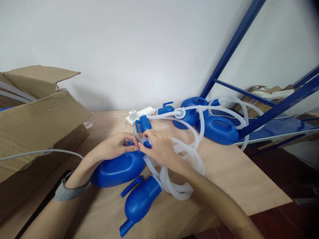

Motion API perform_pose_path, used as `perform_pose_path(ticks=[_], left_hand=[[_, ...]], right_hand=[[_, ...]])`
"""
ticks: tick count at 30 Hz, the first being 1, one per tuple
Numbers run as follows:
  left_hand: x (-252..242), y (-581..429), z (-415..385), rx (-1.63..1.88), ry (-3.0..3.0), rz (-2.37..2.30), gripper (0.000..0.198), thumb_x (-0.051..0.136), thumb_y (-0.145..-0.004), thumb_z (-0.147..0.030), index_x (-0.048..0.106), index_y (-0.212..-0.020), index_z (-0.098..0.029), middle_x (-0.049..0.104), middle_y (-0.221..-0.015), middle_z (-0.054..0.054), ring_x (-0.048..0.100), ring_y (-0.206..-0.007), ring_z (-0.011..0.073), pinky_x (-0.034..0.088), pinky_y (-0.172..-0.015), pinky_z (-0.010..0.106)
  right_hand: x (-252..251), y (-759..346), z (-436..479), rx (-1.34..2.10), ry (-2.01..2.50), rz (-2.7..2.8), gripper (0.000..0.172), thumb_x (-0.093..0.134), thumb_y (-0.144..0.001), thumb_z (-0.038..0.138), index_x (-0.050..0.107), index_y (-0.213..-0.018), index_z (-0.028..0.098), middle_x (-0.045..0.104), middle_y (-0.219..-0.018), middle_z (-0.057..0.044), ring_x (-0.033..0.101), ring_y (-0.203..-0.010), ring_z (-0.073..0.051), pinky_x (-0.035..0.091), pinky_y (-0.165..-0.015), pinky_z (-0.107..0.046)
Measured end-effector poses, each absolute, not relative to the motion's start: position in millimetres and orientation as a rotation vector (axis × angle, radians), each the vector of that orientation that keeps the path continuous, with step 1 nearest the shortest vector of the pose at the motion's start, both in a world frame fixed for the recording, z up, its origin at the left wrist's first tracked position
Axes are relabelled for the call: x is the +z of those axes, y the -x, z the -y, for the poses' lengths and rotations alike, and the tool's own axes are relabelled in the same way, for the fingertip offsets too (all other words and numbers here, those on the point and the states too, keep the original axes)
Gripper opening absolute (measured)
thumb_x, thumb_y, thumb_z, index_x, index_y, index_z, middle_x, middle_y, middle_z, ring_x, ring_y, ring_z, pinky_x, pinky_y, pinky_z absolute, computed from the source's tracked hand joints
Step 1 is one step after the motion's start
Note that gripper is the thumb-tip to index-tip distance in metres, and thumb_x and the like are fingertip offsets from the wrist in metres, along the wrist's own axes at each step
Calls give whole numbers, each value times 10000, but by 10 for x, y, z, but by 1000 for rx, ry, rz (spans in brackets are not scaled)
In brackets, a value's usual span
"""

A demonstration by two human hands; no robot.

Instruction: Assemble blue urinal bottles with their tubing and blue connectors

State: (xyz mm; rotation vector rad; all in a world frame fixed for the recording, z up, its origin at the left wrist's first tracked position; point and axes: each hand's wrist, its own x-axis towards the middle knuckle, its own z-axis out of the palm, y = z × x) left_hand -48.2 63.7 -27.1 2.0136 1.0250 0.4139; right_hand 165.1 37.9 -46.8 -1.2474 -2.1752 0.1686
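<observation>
Blue spouted cup (142, 201) lies nearest, probably parked aside. Right hand (159, 147) has fingers curled round a clear-rimmed piece (147, 143) at the front blue jug (117, 172)'s neck; left hand (118, 145) crowds in, maybe steadying, can't tell if gripping.

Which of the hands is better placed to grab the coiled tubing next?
Probably the right hand: it is beside the coiled tubing, while the left hand is farther off, at the blue bottle.
</observation>
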Motion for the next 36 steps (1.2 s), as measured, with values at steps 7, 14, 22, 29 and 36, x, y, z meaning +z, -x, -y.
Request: perform_pose_path(ticks=[7, 14, 22, 29, 36], left_hand=[[-329, 548, -626, 415, -2107, -956, 218, 573, -982, -383, 699, -1011, -207, 733, -1067, 40, 662, -1015, 209, 516, -949, 349], [-358, 553, -630, 442, -2204, -874, 214, 527, -1018, -352, 670, -985, -197, 687, -988, 32, 634, -929, 184, 506, -886, 308], [-336, 554, -623, 382, -2217, -873, 312, 430, -1057, -410, 657, -988, -207, 661, -1089, 48, 638, -979, 193, 515, -927, 309], [-325, 518, -620, 349, -2244, -877, 330, 430, -1038, -437, 661, -985, -207, 671, -1176, 72, 647, -1101, 237, 518, -1012, 360], [-280, 505, -600, 314, -2227, -897, 310, 415, -1023, -422, 621, -941, -204, 647, -1137, 68, 649, -1063, 222, 504, -1015, 351]], right_hand=[[-491, -1651, -371, 91, 1219, 2228, 117, 619, -994, 303, 685, -963, 211, 719, -929, -18, 662, -898, -199, 401, -767, -311], [-516, -1629, -370, 58, 1221, 2197, 123, 641, -991, 305, 704, -932, 217, 700, -894, -18, 638, -862, -193, 393, -769, -309], [-562, -1599, -386, 20, 1212, 2152, 171, 628, -989, 287, 661, -837, 216, 683, -844, -12, 630, -826, -190, 395, -759, -313], [-568, -1603, -368, 38, 1227, 2154, 141, 641, -972, 325, 640, -883, 216, 705, -904, -29, 651, -885, -217, 428, -827, -336], [-499, -1628, -339, 96, 1227, 2204, 67, 608, -943, 250, 652, -901, 221, 693, -918, -30, 642, -887, -212, 429, -816, -326]])
